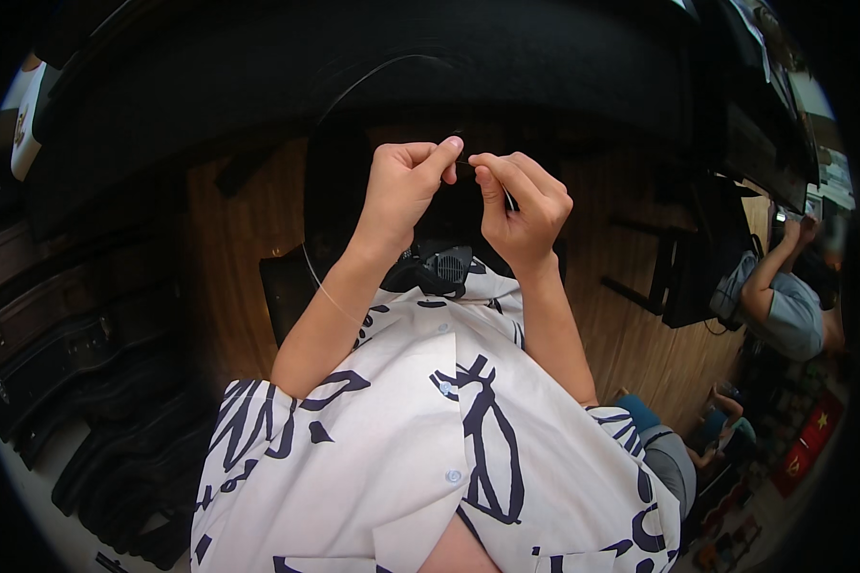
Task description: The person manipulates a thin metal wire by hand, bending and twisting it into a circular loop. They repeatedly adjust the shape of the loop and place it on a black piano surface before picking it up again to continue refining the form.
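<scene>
My left hand [406,186] is closed, its thumb pressed on the bent index finger in a pinch. Just beside it, my right hand [526,205] pinches with thumb and fingertips, the two hands nearly touching at chest height. A fine line runs across the small gap between the fingertips. A thin pale strand [339,100], like wire or string, loops in a wide arc above and left of my hands and drops past my left forearm. A short white piece of strand [510,201] shows against my right palm. The tips of what I pinch are too small to make out.
A long dark table [258,91] spans the far side. Several dark, curved cases [57,325] are stacked at left. A black bag-like object [444,270] lies at my waist. To the right are a dark stool [674,272] and another person [784,301] at work.
</scene>
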`<state>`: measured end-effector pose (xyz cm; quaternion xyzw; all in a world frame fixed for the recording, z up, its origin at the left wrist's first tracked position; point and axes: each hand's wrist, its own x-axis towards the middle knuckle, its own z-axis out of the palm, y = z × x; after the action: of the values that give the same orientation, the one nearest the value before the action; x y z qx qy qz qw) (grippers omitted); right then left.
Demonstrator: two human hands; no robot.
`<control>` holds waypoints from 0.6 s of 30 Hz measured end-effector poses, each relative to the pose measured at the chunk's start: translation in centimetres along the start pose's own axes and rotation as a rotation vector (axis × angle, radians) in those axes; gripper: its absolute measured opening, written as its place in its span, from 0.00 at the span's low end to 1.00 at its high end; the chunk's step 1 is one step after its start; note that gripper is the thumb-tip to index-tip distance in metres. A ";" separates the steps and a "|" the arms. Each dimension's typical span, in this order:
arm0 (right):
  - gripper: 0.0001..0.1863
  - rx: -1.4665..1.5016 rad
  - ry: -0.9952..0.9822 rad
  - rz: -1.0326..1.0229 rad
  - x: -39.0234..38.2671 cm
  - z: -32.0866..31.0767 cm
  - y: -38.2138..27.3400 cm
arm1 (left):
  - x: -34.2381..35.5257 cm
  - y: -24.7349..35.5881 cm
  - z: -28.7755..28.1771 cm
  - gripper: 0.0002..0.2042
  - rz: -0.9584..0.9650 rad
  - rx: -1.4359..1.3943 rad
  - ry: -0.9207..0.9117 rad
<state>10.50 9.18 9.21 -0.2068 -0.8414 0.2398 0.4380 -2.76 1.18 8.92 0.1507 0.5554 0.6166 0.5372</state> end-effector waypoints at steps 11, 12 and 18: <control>0.04 -0.024 0.035 0.147 0.7 -0.6 1.1 | 0.2 -0.2 -0.2 0.16 -0.086 -0.127 -0.245; 0.03 -0.047 0.042 0.141 0.9 -0.7 1.1 | 0.1 -0.1 -0.1 0.15 -0.040 -0.063 -0.231; 0.02 -0.071 0.021 0.191 0.9 -1.2 1.2 | -0.2 0.5 0.1 0.18 0.155 0.112 -0.265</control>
<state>11.16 10.92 9.72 -0.3041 -0.8211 0.2481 0.4144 -2.88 1.14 9.50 0.3027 0.5000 0.5990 0.5473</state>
